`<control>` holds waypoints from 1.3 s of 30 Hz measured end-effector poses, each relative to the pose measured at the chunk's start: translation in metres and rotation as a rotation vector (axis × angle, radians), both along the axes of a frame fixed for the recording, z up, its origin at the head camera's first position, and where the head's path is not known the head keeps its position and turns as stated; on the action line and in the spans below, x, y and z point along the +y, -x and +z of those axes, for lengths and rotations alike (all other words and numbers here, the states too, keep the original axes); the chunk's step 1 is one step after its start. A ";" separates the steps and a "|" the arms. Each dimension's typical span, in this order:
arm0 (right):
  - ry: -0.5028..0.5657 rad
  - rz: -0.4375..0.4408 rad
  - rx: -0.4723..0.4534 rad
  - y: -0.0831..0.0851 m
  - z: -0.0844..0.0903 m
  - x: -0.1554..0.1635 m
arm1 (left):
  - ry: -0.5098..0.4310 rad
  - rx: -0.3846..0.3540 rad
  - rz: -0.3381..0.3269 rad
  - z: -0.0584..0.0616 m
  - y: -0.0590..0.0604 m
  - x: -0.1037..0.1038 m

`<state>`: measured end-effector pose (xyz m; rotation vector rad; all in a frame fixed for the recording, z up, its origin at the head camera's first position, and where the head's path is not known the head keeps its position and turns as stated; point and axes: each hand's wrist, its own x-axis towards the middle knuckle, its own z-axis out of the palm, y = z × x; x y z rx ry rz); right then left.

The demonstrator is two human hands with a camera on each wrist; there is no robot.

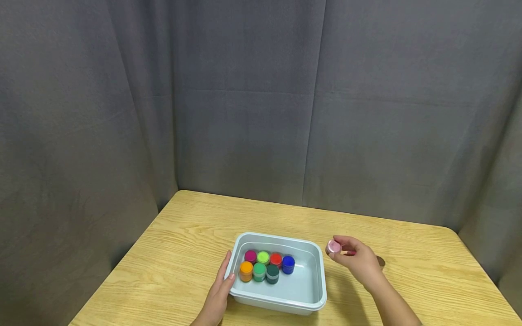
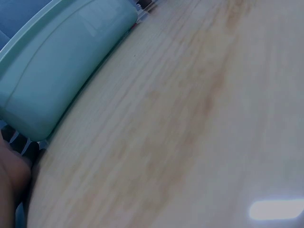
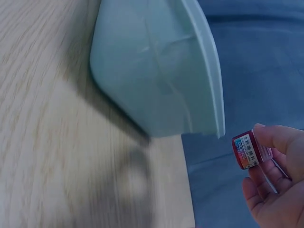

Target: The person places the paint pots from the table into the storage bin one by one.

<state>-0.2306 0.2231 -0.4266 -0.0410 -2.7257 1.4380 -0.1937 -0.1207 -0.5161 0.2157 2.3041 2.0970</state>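
Observation:
My right hand (image 1: 359, 262) pinches a small paint jar (image 1: 333, 246) between thumb and fingers, raised beside the tub's right side. In the right wrist view this paint jar (image 3: 246, 150) shows red paint, a printed label and a clear lid. My left hand (image 1: 218, 290) grips the left wall of a pale blue plastic tub (image 1: 320, 280), thumb at the rim and fingers along the outside. Inside the tub, towards its left, several paint jars stand in two rows, among them an orange jar (image 1: 246, 271), a dark green jar (image 1: 272, 274) and a blue jar (image 1: 288, 265).
The tub rests on a wooden table (image 1: 183, 253). Behind my right hand a brown round thing (image 1: 381, 261) is partly hidden; a bit of red shows between the fingers, its kind unclear. Grey curtains (image 1: 244, 136) hang around the table's back and sides.

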 end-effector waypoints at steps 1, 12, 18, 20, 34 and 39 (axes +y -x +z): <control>0.001 0.001 0.008 0.000 0.001 -0.002 | -0.001 -0.003 0.000 0.000 0.000 0.000; 0.095 0.048 0.027 -0.001 0.007 -0.032 | -0.005 -0.009 0.007 0.000 0.000 0.000; 0.114 0.068 0.001 0.000 0.008 -0.051 | -0.006 0.007 0.003 0.000 -0.001 0.000; 0.117 0.076 -0.010 0.001 0.008 -0.057 | -0.006 0.005 -0.001 0.000 -0.001 0.000; 0.103 0.135 -0.043 0.003 -0.003 -0.082 | -0.002 -0.013 0.005 0.002 0.000 0.000; 0.068 0.178 -0.036 0.004 -0.005 -0.086 | -0.002 -0.013 0.001 0.001 0.000 0.000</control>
